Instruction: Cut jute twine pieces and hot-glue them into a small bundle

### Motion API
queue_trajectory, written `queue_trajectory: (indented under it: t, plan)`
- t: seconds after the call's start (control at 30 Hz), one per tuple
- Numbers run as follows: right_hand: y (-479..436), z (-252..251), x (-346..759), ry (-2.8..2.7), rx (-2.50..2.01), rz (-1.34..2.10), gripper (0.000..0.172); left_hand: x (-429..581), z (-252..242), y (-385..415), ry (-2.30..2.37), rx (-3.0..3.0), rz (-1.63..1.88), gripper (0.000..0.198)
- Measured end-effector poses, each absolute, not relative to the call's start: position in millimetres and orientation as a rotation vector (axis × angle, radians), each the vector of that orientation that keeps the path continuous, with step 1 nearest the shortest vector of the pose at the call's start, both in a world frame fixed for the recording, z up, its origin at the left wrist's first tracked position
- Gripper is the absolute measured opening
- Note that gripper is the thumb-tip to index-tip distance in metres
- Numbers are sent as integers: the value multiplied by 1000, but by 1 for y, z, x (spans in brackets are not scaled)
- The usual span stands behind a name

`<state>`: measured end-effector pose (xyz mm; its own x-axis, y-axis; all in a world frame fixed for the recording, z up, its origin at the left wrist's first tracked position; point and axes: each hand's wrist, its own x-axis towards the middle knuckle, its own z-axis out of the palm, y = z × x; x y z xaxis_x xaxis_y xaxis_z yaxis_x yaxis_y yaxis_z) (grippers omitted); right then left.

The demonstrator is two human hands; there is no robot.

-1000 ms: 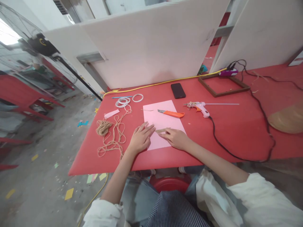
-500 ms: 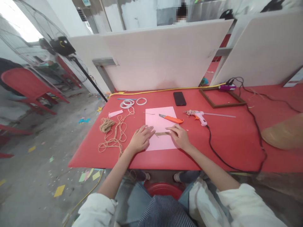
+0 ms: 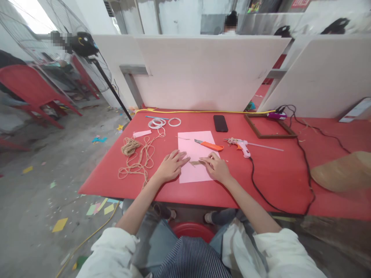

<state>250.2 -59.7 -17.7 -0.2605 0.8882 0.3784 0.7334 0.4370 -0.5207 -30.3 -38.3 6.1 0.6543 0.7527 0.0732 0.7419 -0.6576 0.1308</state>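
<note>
A pink sheet of paper (image 3: 197, 177) lies on the red table under both hands. On it is a short, flat brown strip of twine pieces (image 3: 195, 163). My left hand (image 3: 171, 166) rests flat at the sheet's left side, fingers stretched toward the strip's left end. With bent fingers and thumb, my right hand (image 3: 216, 167) grips the strip's right end. Just above the strip lies an orange utility knife (image 3: 213, 146), its blade pointing left. A pink hot glue gun (image 3: 242, 146) with a clear glue stick lies to the right of the paper.
Jute twine (image 3: 130, 146) spreads loosely at left, below white rings (image 3: 157, 123). A black phone (image 3: 220, 123) and a brown wooden frame (image 3: 269, 136) lie toward the back. The glue gun's cable (image 3: 262, 197) runs along the right. A white board (image 3: 199, 73) stands behind the table.
My right hand has shifted slightly left along the strip, and its fingers are more bent. The left hand stays in about the same place on the paper. The camera view has tilted a little.
</note>
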Motion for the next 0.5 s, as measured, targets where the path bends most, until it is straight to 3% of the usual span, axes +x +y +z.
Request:
queue_trajectory:
  t: [0.23, 0.5]
  plan:
    - [-59, -13, 256, -1902, -1379, 300, 35, -29, 13, -56, 1380, 2645, 533, 47]
    - [-57, -18, 260, -2066, -1605, 215, 37, -8, 7, -80, 1435, 2665, 241, 56]
